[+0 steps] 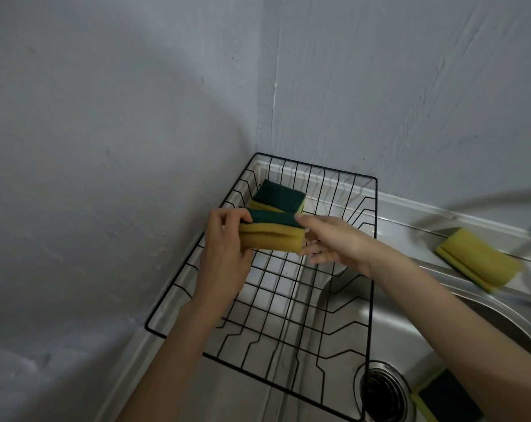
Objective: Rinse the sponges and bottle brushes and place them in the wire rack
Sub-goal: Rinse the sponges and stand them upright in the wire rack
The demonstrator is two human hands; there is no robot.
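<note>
- On my left the grey wall (90, 147) runs close beside the black wire rack (374, 226), and a second wall meets it at the corner just behind the rack's far edge, so that side is closed in.
- The rack sits in that corner with its right part overhanging the steel sink (501, 318); most of its grid floor is bare, leaving free room toward its near rim.
- My left hand (224, 254) comes up from below over the rack's left rim, fingers curled and thumb on top, clamped on the left end of the sponge I hold (270, 236).
- That sponge is above the rack's far half, yellow side toward me and green scrub side up; it looks folded or doubled along its length, though I cannot tell for sure.
- Just behind it, a second sponge (279, 197) lies in the rack's far corner, green side up.
- My right hand (331, 245) reaches in from the right across the rack's edge, fingertips pinching the right end of the held sponge.
- Right of the rack the sink basin opens wide, with the drain (383, 388) near the rack's near right corner.
- A sponge by the drain (447, 397) lies in the basin, green side up.
- Farthest right, a blurred yellow sponge (477, 258) rests on the sink's back ledge, well apart from my hands.
</note>
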